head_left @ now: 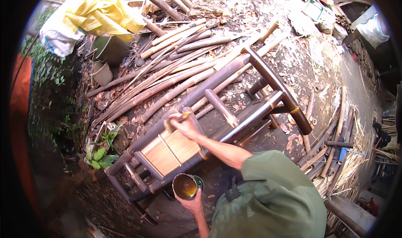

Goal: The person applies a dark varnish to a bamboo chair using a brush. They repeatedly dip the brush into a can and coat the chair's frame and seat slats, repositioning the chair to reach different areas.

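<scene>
Light, even strokes

The dark bench (217, 80) stands in front of you, its pale panel (180, 149) exposed. Your right hand (188, 127) grips the brush (168, 125) at the panel's far edge; your left hand (193, 203) holds the can (199, 182) just beside the bench. Following the grain should streak least.
</scene>
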A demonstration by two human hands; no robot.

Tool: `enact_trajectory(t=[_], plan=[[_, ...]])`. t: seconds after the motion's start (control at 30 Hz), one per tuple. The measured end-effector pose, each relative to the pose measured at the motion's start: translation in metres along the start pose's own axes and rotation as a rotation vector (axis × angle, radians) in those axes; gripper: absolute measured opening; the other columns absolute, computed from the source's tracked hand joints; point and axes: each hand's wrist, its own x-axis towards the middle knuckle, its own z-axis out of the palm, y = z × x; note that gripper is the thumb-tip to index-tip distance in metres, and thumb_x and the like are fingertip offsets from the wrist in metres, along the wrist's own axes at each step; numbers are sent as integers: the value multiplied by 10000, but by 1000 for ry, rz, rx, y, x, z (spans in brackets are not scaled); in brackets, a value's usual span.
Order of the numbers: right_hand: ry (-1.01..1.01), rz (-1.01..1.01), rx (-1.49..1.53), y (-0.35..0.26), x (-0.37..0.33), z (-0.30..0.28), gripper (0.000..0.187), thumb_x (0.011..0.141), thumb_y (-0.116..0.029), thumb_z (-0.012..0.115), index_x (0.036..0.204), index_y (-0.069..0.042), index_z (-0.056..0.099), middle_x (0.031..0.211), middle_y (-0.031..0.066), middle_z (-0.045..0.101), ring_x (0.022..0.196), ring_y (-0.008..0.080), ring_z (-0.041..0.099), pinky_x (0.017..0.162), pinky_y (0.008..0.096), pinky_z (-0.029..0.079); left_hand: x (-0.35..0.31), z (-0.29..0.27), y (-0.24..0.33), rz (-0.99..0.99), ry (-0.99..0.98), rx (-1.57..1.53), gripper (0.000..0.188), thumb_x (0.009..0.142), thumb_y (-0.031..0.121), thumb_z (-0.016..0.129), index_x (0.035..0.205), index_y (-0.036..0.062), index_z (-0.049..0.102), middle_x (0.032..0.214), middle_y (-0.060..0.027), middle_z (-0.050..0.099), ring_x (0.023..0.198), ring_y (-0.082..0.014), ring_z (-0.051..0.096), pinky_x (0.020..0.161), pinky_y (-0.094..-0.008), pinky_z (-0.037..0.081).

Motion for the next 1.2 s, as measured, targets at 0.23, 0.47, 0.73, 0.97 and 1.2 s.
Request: enact_trajectory(t=[0.23,0.47,0.73,0.97,1.2], plan=[[-4,245,-410,39,75,-4,233,771,-215,650,984,-163,731,908,123,716,882,299,693,804,408,539,22,40,14,-116,22,95,1009,595,229,885,1422,-5,358,1360,-185,484,1251,-318,484,1081,-434,363],[342,85,-708,-54,174,-299,194,831,-161,625,987,-134,738,908,87,742,859,158,710,803,330,562,60,84,49,-137,-65,-36,1035,580,210,890,1435,-7,350,1369,-174,490,1245,-296,497,1084,-416,373],[184,177,-531,-39,142,-228,194,885,-275,597,969,-122,683,942,123,662,886,279,636,805,402,516,89,96,26,37,-155,89,1089,569,233,914,1437,-47,319,1341,-208,509,1217,-326,521,1062,-419,389],[-23,-130,-1050,-47,193,-276,201,805,-152,639,963,-252,711,903,50,714,835,240,695,756,396,579,113,113,66,-52,-189,20,1030,613,143,890,1432,-76,304,1358,-209,475,1238,-303,484,1085,-403,357],[-265,-172,-1483,-121,231,-445,250,884,-104,561,1095,-190,664,1042,51,674,933,231,660,844,354,530,120,125,55,32,-262,36,1028,587,142,904,1425,-26,332,1368,-195,473,1239,-316,489,1069,-423,376]])
